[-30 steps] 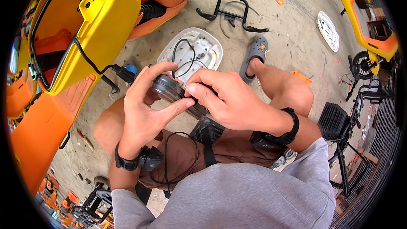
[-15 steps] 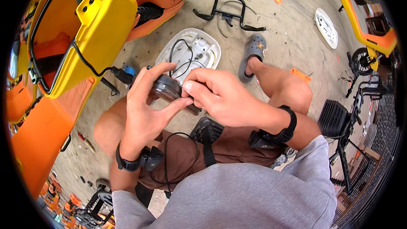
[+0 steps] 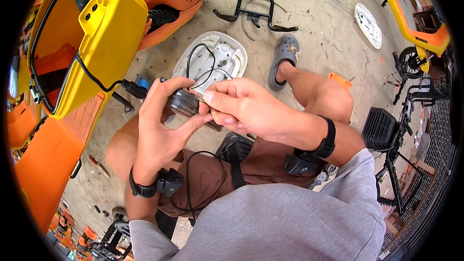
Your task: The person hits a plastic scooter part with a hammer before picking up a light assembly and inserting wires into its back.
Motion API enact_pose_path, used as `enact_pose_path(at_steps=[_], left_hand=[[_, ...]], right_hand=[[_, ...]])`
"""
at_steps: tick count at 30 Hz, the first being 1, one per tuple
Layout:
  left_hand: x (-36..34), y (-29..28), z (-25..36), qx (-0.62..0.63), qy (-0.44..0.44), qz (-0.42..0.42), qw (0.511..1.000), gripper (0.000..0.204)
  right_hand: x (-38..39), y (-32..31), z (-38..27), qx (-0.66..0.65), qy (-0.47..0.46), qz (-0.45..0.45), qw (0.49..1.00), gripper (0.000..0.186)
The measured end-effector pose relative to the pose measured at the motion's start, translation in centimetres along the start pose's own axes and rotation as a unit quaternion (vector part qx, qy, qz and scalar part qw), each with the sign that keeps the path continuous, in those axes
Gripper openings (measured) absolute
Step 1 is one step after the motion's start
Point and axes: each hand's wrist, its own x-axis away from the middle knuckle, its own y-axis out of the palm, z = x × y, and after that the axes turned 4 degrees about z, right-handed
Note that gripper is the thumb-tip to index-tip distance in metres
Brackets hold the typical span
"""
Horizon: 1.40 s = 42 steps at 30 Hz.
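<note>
My left hand (image 3: 162,130) is wrapped round a dark, glossy housing (image 3: 181,102), its thumb and fingers on opposite sides. My right hand (image 3: 244,108) pinches a small, thin piece (image 3: 201,99) at the housing's right end; what exactly it is, I cannot make out. Just beyond my hands lies a white plastic shell (image 3: 234,54) on the floor, with small loose parts and a looped black cable (image 3: 209,50) in and over it.
A yellow-and-orange scooter body (image 3: 108,43) stands close at left. A black tubular frame (image 3: 256,12), white oval part (image 3: 367,24) and orange piece (image 3: 340,79) lie on the floor (image 3: 319,24). At right are a yellow frame (image 3: 411,26) and black scooter parts (image 3: 379,128).
Both hands and the housing have shifted slightly left. My right fingers have curled lower at the housing's end, showing more of the lower fingers. The surroundings have shifted a little up and left.
</note>
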Motion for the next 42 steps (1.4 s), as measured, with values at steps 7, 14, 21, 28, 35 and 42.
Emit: enact_pose_path(at_steps=[7,14,21,28,35,42], left_hand=[[0.0,0.0,0.2,-0.006,0.014,0.005,1.000,0.049],[-0.2,0.3,0.4,0.057,0.046,0.011,0.997,0.045],[0.1,0.2,0.3,0.067,0.078,0.018,0.994,0.046],[-0.1,0.0,0.2,0.023,0.129,0.019,0.991,0.047],[-0.3,-0.2,0.4,0.037,0.133,0.010,0.990,0.047],[0.0,-0.4,0.1,0.031,0.103,0.016,0.994,0.048]], right_hand=[[-0.1,-0.4,-0.2,-0.097,0.066,-0.011,0.993,0.029],[0.2,-0.8,-0.1,-0.142,0.053,-0.048,0.987,0.031],[0.6,-0.2,-0.4,-0.117,0.037,-0.046,0.991,0.034],[0.8,0.1,-0.5,-0.100,0.017,-0.038,0.994,0.036],[0.9,0.0,-0.7,-0.099,0.004,-0.047,0.994,0.037],[0.8,0.0,-1.0,0.007,-0.069,-0.025,0.997,0.034]])
